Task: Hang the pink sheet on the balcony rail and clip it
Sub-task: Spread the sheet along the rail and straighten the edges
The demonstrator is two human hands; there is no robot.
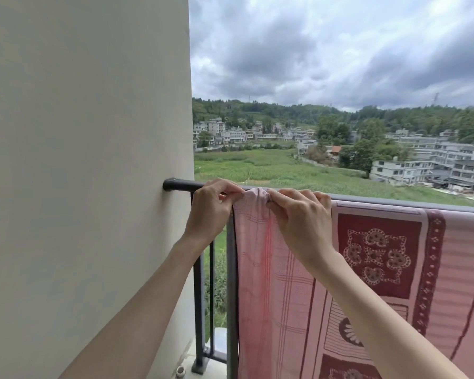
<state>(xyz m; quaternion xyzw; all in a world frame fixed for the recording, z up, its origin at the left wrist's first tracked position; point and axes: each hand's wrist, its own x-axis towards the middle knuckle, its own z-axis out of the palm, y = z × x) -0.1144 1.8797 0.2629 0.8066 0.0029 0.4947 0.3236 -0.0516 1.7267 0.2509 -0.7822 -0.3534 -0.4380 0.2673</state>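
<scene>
- Wall (88, 160): a plain pale surface fills the left side; the dark balcony rail (179, 185) is fixed into it and runs off to the right.
- Left hand (210, 212): raised to the rail just right of the wall mount, fingers curled, fingertips pinching the left side of a bunched fold of cloth at the rail top.
- Pink sheet (285, 283): draped over the rail and hanging down on the near side; its left edge is gathered into a small bunch between the two hands, and patterned dark-red panels show further right.
- Right hand (303, 217): back of hand toward the camera, fingers curled over the rail top, gripping the right side of the same bunch. Whether a clip is held inside either hand cannot be determined.
- Beyond the rail: a green field (257, 165), buildings (422, 160) and wooded hills under cloud.
</scene>
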